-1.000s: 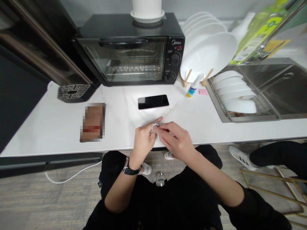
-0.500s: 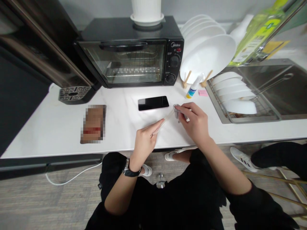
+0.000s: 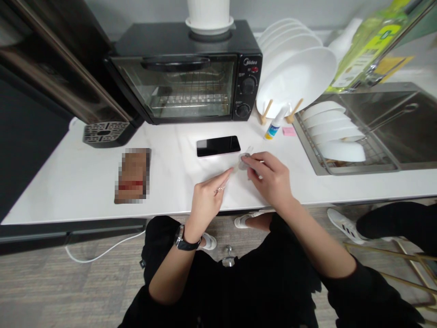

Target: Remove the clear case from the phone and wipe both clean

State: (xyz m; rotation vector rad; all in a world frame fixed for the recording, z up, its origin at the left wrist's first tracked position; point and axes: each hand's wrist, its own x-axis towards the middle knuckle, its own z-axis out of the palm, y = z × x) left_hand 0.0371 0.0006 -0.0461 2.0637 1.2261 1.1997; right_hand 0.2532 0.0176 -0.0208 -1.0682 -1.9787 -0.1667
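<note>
both hands just below black flat phone (image 3: 218, 146): left hand (image 3: 205, 200) pinches near end of thin clear strip (image 3: 233, 169), right hand (image 3: 271, 177) grips its far end, hands apart.

Kitchen worktop. A black Midea toaster oven (image 3: 186, 73) stands at the back of the white tabletop (image 3: 68, 182), with a white pot (image 3: 209, 13) on top of it. To its right, white plates (image 3: 297, 73) stand on edge in a wooden rack. Further right, a stainless-steel sink (image 3: 392, 123) holds a wire drainer (image 3: 317, 150) with more white dishes (image 3: 336, 132). A dark appliance with a drip grille (image 3: 102, 132) occupies the left.
</note>
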